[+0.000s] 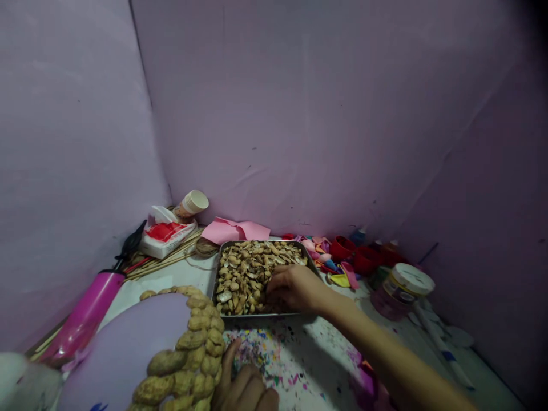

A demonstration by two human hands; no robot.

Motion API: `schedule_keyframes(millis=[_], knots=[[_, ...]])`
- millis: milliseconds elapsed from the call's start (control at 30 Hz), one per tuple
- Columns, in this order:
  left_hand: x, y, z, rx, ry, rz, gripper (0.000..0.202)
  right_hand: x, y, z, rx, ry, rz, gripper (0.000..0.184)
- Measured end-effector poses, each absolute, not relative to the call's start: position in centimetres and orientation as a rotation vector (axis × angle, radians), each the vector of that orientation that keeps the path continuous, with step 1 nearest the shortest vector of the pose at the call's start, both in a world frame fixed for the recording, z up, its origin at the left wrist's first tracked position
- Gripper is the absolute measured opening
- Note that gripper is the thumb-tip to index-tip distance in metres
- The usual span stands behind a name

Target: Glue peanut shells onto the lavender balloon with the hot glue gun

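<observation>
A lilac balloon (128,337) lies at the lower left, its right side covered with rows of peanut shells (194,357). My left hand (246,388) is at the bottom edge against that shell-covered side, thumb raised along the shells and the other fingers curled; part of it is cut off by the frame. Beyond it stands a metal tray (257,315) filled with loose peanut shells (246,274). My right hand (295,288) reaches into the tray's right part, fingers bent down among the shells. Its fingertips are hidden, so what they pinch does not show.
Left are a magenta balloon pump (88,314), a white packet (166,242), stacked paper cups (191,204) and wooden sticks. Behind the tray lies pink paper (235,229). Coloured balloons (329,257), red bowls and a lidded jar (402,291) stand right. Confetti (261,351) litters the table.
</observation>
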State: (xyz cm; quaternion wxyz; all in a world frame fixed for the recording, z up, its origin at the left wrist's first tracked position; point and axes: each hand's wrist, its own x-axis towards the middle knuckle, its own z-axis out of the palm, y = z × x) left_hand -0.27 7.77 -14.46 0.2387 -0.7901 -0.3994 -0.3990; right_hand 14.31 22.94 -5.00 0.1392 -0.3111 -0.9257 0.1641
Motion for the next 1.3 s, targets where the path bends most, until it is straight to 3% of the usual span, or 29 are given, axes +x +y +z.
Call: schedule_keyframes(millis=[233, 400, 700, 967, 1100, 1300], knots=[[-0.1, 7.6, -14.5, -2.143, -1.128, -1.089, 0.027, 11.7, 22.9, -6.1, -0.824, -2.929, 0.335, 0.03], [-0.1, 7.6, -14.1, -2.134, -1.124, -1.06, 0.027, 11.6, 22.9, -6.1, -0.94, -2.875, 0.43, 0.019], [0.0, 7.6, -14.6, -2.13, -1.098, -1.099, 0.026, 14.6, 21.7, -5.5, -1.299, -2.098, 1.168, 0.025], [0.1, 7.0, -14.1, -2.24, -1.132, -1.187, 0.024, 17.2, 16.2, -4.7, -1.248, -1.439, 1.782, 0.032], [0.1, 6.4, -13.6, -2.31, -1.17, -1.216, 0.02, 18.0, 13.8, -4.7, -1.261, -1.336, 1.782, 0.033], [0.3, 5.6, -12.9, -2.345, -1.265, -1.21, 0.019, 18.3, 13.3, -5.7, -1.382, -1.546, 1.488, 0.026]])
